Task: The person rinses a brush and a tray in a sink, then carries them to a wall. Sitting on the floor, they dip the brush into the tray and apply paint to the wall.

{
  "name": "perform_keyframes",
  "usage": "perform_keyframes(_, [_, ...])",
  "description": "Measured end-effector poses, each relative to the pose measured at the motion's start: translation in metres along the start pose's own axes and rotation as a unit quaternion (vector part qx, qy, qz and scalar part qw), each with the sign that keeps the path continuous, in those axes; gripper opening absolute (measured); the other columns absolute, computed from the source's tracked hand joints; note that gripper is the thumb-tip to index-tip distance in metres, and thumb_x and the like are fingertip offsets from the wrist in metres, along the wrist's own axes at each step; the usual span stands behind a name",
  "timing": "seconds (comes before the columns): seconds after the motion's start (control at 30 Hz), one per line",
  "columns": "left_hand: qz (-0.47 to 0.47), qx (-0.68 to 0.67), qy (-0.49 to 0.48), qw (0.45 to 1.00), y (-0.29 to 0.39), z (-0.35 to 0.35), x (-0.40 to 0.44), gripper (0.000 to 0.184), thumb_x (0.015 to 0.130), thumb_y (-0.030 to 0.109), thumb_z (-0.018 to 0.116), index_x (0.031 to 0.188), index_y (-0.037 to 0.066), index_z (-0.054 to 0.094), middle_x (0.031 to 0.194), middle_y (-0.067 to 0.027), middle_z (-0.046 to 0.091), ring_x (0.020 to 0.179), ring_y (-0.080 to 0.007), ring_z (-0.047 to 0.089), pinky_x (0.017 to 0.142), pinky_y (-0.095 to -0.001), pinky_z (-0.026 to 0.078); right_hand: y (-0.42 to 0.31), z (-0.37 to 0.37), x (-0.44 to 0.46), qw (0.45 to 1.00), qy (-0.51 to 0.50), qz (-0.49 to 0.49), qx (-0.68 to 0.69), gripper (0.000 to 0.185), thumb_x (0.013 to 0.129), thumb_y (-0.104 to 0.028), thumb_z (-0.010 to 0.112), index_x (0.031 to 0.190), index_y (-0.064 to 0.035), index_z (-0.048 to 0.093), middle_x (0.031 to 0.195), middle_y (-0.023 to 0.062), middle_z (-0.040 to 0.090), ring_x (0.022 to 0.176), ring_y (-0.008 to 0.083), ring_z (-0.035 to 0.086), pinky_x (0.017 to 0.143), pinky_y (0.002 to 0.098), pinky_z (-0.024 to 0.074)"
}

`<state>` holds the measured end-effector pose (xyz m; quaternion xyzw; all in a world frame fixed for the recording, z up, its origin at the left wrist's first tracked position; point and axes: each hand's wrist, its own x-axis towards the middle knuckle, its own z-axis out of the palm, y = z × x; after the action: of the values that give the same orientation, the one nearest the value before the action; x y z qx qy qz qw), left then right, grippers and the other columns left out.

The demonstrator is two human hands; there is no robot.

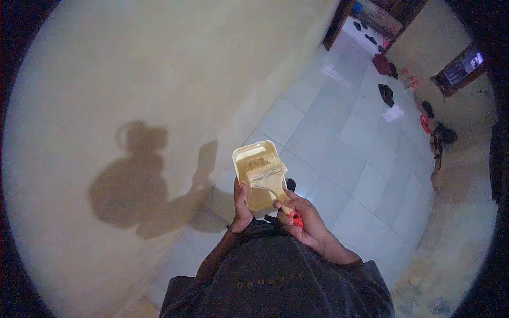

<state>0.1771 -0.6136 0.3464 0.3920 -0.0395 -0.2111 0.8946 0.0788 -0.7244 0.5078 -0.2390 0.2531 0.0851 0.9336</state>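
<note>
paintbrush (270,178) — wide, flat, pale wooden handle with a red end — held over the open top of a tray (259,200), bristles toward the tray's far end, handle end toward the person's body. bristles and ferrule look coated in cream-coloured paint; can't tell if they touch the inside. tray is shallow, cream, rounded corners, held in front of the waist. right hand (304,218) closed round the brush handle near the red end, thumb along the top. left hand (242,208) partly open, cupped on the tray's left side, thumb up by the rim; fingers underneath are hidden. dark band (231,230) on the left wrist. dark shirt (289,278) with small lettering just below the hands. cream wall (132,69) on the left with the person's shadow (139,183) on it. pale tiled floor (339,138) beyond the tray — dark and red items (386,95) scattered along its far right side, too small to name. window (462,70) in the right wall.
</note>
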Motion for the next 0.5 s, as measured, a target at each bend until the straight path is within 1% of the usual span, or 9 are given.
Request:
perform_keyframes(0.03, [0.005,0.014,-0.012,1.000,0.000,-0.001,-0.003,0.052,0.088,0.037,0.041,0.126,0.003,0.030,0.117,-0.0100,0.044,0.108,-0.0198,0.044,0.091,-0.0332,0.036,-0.001,-0.002,0.001,0.999,-0.049,0.002,0.010,0.062,0.082,-0.008,0.044,0.135,-0.0066,0.010,0.090,0.0065,0.050,0.052,0.0104,0.042,0.032,0.0174,0.0327])
perform_keyframes(0.17, [0.035,0.016,-0.056,0.998,0.012,0.019,-0.022,0.058,0.085,0.037,0.046,0.128,0.002,0.027,0.116,-0.0104,0.044,0.107,-0.0198,0.044,0.090,-0.0329,0.036,-0.002,0.006,-0.010,1.000,-0.029,0.002,-0.011,0.063,0.082,-0.008,0.044,0.135,-0.0057,0.010,0.090,0.0068,0.050,0.053,0.0106,0.042,0.032,0.0175,0.0322])
perform_keyframes(0.2, [0.042,0.010,-0.047,0.998,0.003,0.018,-0.025,0.058,0.085,0.037,0.046,0.128,0.002,0.027,0.116,-0.0104,0.044,0.107,-0.0198,0.044,0.090,-0.0329,0.036,-0.004,0.013,-0.013,0.999,-0.007,-0.011,-0.029,0.055,0.081,-0.007,0.043,0.130,-0.0051,0.016,0.089,0.0077,0.047,0.051,0.0097,0.041,0.030,0.0170,0.0325])
perform_keyframes(0.23, [0.014,-0.029,-0.037,0.999,-0.011,0.009,-0.026,0.060,0.084,0.036,0.048,0.128,0.002,0.027,0.116,-0.0108,0.044,0.107,-0.0203,0.045,0.090,-0.0335,0.037,-0.004,0.020,-0.016,0.999,0.016,-0.023,-0.044,0.048,0.080,-0.005,0.042,0.124,-0.0045,0.022,0.087,0.0087,0.045,0.050,0.0089,0.040,0.028,0.0165,0.0328])
perform_keyframes(0.3, [0.008,-0.097,-0.031,0.995,-0.010,0.024,-0.031,0.055,0.085,0.032,0.048,0.127,0.002,0.029,0.116,-0.0116,0.045,0.105,-0.0213,0.047,0.088,-0.0346,0.039,-0.013,0.027,-0.019,0.998,0.012,-0.006,-0.062,0.050,0.081,-0.006,0.042,0.125,-0.0040,0.021,0.087,0.0087,0.045,0.050,0.0089,0.040,0.029,0.0165,0.0327])
perform_keyframes(0.4, [0.013,-0.151,-0.028,0.988,-0.008,0.040,-0.034,0.048,0.087,0.030,0.045,0.124,0.003,0.031,0.114,-0.0115,0.046,0.104,-0.0211,0.048,0.087,-0.0348,0.041,-0.020,0.023,-0.018,0.995,-0.005,0.007,-0.101,0.051,0.081,-0.006,0.041,0.127,-0.0026,0.018,0.087,0.0088,0.045,0.051,0.0090,0.040,0.029,0.0166,0.0324])
perform_keyframes(0.43, [0.028,-0.103,0.020,0.994,-0.013,0.042,-0.036,0.043,0.089,0.029,0.041,0.123,0.004,0.033,0.112,-0.0114,0.048,0.102,-0.0212,0.050,0.088,-0.0352,0.041,-0.022,0.021,-0.016,0.993,-0.017,0.001,-0.114,0.051,0.081,-0.006,0.041,0.127,-0.0018,0.018,0.087,0.0088,0.045,0.051,0.0091,0.041,0.029,0.0167,0.0321])
perform_keyframes(0.47, [0.036,-0.105,0.034,0.993,-0.014,0.044,-0.037,0.043,0.089,0.029,0.041,0.123,0.004,0.033,0.112,-0.0114,0.048,0.102,-0.0212,0.050,0.088,-0.0352,0.041,-0.024,0.019,-0.015,0.992,-0.021,0.016,-0.120,0.051,0.081,-0.006,0.041,0.127,-0.0018,0.018,0.087,0.0088,0.045,0.051,0.0091,0.041,0.029,0.0167,0.0321])
perform_keyframes(0.5, [0.021,-0.124,0.034,0.991,-0.012,0.048,-0.038,0.043,0.089,0.029,0.041,0.123,0.004,0.032,0.111,-0.0117,0.048,0.101,-0.0217,0.051,0.088,-0.0356,0.042,-0.025,0.017,-0.015,0.992,-0.026,0.014,-0.120,0.051,0.082,-0.007,0.041,0.127,-0.0016,0.018,0.087,0.0086,0.045,0.051,0.0090,0.040,0.030,0.0165,0.0320])
